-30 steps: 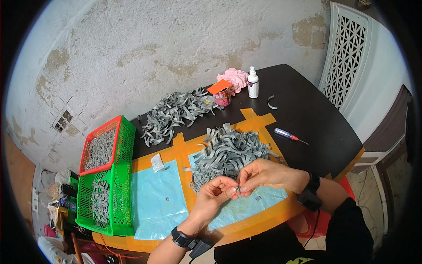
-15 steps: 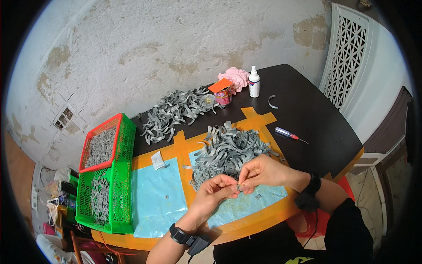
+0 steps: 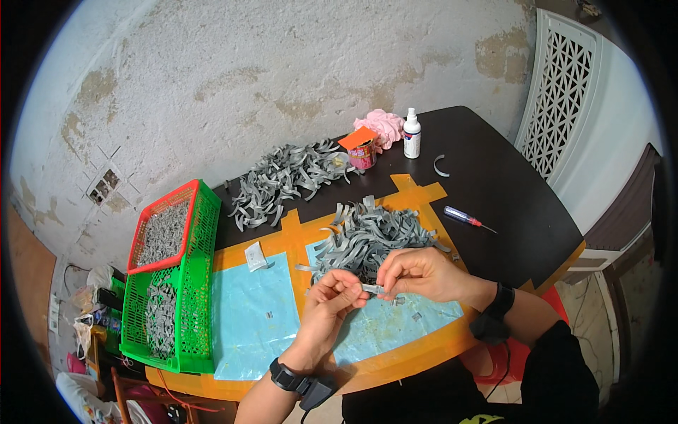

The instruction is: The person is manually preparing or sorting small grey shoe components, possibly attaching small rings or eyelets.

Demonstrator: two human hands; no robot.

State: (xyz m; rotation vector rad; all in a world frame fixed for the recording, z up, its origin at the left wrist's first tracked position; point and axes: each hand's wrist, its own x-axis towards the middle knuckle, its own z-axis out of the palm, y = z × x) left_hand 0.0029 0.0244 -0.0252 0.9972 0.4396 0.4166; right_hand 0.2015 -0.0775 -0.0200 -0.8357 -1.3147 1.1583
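Note:
A short grey strip point(image 3: 372, 288) stretches between the fingertips of both hands, just above the blue sheet point(image 3: 367, 332). My left hand point(image 3: 330, 304) pinches its left end. At the other end, my right hand point(image 3: 422, 274) has its thumb and fingers pressed together on the strip. Behind them rises a heap of curved grey strips point(image 3: 374, 237), partly covered by the hands. Tiny dark pieces point(image 3: 417, 316) lie on the sheet under and beside my right hand; they are too small to make out.
At the left, a green basket point(image 3: 203, 297) holds small grey pieces, with a red-rimmed basket point(image 3: 191, 222) at its far end. More strips point(image 3: 282, 180) lie behind. A can point(image 3: 362, 154), pink cloth point(image 3: 383, 128), spray bottle point(image 3: 412, 134) and screwdriver point(image 3: 466, 217) stand or lie farther right.
My hands have drawn apart from fingertips touching, and the grey strip now shows between them. The heap and baskets stay in place.

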